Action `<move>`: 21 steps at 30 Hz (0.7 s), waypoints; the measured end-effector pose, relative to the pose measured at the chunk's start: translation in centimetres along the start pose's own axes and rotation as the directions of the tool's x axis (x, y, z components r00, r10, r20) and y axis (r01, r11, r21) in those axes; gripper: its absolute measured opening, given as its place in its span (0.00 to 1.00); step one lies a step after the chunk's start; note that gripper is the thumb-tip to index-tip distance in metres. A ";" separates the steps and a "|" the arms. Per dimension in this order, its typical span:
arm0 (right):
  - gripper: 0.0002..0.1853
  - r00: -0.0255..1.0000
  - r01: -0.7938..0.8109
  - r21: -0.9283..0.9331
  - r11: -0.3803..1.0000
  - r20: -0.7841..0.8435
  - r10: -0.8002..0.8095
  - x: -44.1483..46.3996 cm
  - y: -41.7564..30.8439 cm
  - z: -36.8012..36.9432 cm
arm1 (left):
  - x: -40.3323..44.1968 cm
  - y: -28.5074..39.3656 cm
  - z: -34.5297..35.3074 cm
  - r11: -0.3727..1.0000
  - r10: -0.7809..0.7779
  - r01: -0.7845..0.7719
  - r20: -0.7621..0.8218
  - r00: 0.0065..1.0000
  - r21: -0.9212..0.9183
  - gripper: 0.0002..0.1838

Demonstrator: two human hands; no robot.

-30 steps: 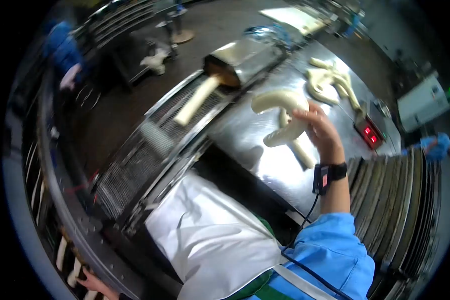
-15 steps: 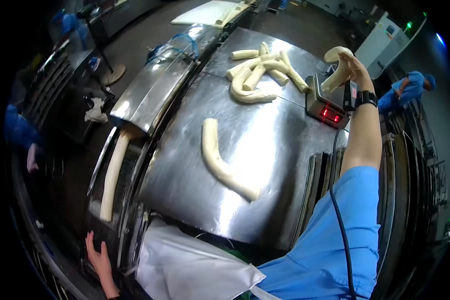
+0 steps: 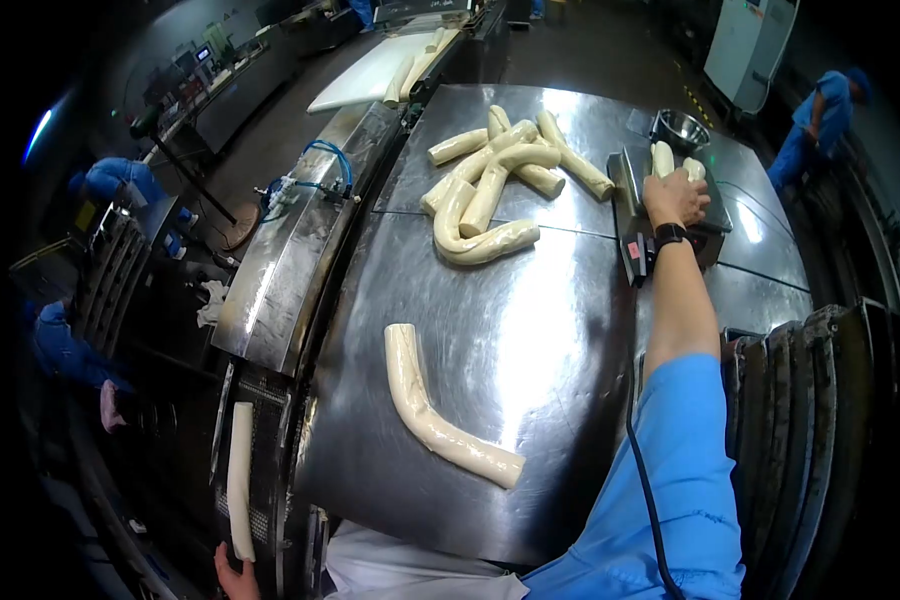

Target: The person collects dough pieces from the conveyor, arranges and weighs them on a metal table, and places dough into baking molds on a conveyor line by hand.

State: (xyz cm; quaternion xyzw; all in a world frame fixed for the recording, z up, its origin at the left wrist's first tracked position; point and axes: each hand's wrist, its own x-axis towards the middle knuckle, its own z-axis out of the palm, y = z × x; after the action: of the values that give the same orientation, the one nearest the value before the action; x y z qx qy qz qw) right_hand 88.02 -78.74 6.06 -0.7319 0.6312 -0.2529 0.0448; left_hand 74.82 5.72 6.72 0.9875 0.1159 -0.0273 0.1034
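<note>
At the right of the metal table [image 3: 460, 300], my right hand [image 3: 676, 198] is closed round a pale dough roll [image 3: 663, 160] on the scale [image 3: 630, 185]; the roll's two ends show beyond my fingers. Down at the lower left, my left hand [image 3: 236, 575] is spread at the near end of a straight dough roll [image 3: 240, 480], which lies on the mesh conveyor [image 3: 264, 450]. One bent dough roll [image 3: 425, 415] rests by itself on the table. Farther back lies a pile of several rolls [image 3: 500, 170].
A steel bowl [image 3: 682, 130] stands behind the scale. The metal housing [image 3: 290, 260] covers the conveyor, with a white belt [image 3: 370, 72] beyond it. Stacked trays [image 3: 790, 400] stand at the right. Co-workers in blue are at the left [image 3: 125, 182] and right [image 3: 820, 120].
My right hand has carried the dough roll from above the table's middle rightward and down onto the scale. The conveyor roll has moved nearer, and my left hand has come beside its end.
</note>
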 end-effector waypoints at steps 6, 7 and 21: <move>0.33 1.000 -0.001 -0.085 0.996 0.015 0.003 -1.4 -0.9 -1.5 | 1.5 -2.5 1.9 1.000 -0.002 0.003 0.071 0.997 -0.008 0.35; 0.36 0.996 0.084 -0.090 0.992 -0.023 -0.086 -2.2 -1.1 -1.6 | 2.0 -4.3 2.9 0.995 -0.004 0.011 0.076 0.997 -0.094 0.36; 0.36 0.833 0.544 0.175 0.821 0.011 -0.554 -10.3 -8.6 -1.2 | 3.6 -6.9 5.4 0.992 0.124 -0.122 -0.056 0.991 0.031 0.24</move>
State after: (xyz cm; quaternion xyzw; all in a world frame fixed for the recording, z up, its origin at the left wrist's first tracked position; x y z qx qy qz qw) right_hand 94.47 -66.99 7.14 -0.8836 0.3692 -0.2836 0.0496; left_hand 76.48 11.98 -0.21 0.9944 0.0574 0.0061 0.0880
